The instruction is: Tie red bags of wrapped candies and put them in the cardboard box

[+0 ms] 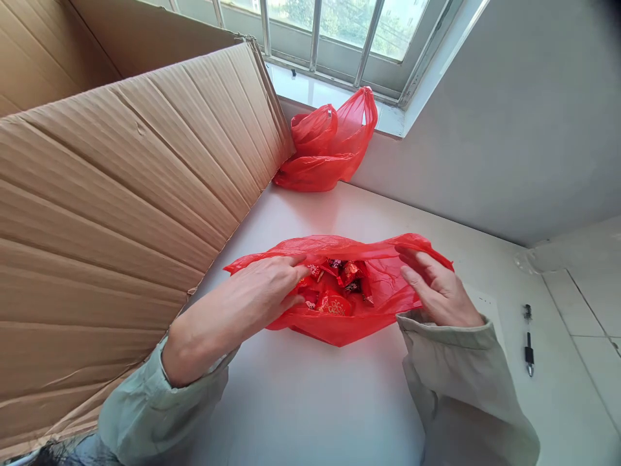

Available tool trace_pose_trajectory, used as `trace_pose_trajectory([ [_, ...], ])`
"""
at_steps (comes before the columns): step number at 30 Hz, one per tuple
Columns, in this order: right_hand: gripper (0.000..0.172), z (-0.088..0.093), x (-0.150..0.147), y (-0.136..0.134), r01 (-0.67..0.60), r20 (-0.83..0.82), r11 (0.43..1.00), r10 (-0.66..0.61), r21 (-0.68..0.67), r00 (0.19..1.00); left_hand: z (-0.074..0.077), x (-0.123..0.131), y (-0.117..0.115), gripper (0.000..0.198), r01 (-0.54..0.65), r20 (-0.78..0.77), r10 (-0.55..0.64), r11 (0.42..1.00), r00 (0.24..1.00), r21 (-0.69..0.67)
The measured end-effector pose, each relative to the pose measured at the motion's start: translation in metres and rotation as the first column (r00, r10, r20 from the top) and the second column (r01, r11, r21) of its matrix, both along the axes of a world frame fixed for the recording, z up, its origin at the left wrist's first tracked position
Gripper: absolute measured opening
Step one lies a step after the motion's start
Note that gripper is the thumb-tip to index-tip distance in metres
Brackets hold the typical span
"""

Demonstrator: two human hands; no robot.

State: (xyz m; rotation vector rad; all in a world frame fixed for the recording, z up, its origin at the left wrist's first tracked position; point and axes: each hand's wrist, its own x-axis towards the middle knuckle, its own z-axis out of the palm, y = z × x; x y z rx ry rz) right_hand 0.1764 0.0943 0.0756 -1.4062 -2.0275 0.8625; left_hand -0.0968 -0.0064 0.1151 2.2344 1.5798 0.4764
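A thin red plastic bag (339,327) lies on the white table (315,401) with its mouth pulled wide. Inside it show several red-wrapped sweets (339,285). My left hand (262,291) rests on the bag's left side, fingers stretched along the upper edge and thumb inside the opening. My right hand (436,288) presses on the bag's right side with its fingers extended and together on the plastic. Both sleeves are pale green.
A large brown cardboard box flap (121,213) leans along the left of the table. A second red plastic bag (330,145) stands by the window sill. A black and silver pen (528,353) lies at the right, by a grey wall.
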Motion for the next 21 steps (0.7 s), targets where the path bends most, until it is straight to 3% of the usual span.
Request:
trace_pose_trajectory([
  [4, 0.051, -0.022, -0.008, 0.012, -0.101, 0.252, 0.975, 0.049, 0.197, 0.966, 0.005, 0.001, 0.009, 0.035, 0.035, -0.05, -0.034, 0.999, 0.998, 0.013],
  [8, 0.058, -0.04, -0.02, 0.018, -0.184, 0.254, 0.953, 0.121, 0.239, 0.96, -0.004, -0.005, 0.016, 0.05, 0.021, -0.118, -0.025, 0.999, 0.993, -0.035],
  [13, 0.046, -0.047, -0.032, 0.014, -0.095, 0.342, 0.995, 0.085, 0.013, 0.936, -0.031, -0.011, 0.025, 0.077, -0.061, -0.202, 0.006, 0.963, 0.979, -0.263],
  [18, 0.053, -0.035, -0.025, 0.012, -0.096, 0.438, 0.99, 0.131, -0.101, 0.889, -0.048, -0.013, 0.033, 0.075, -0.036, -0.197, -0.006, 0.977, 0.98, -0.209],
  [21, 0.044, -0.027, -0.017, 0.006, -0.24, 0.512, 0.946, 0.32, -0.218, 0.797, -0.05, -0.013, 0.03, 0.073, -0.024, -0.177, -0.004, 0.988, 0.984, -0.155],
])
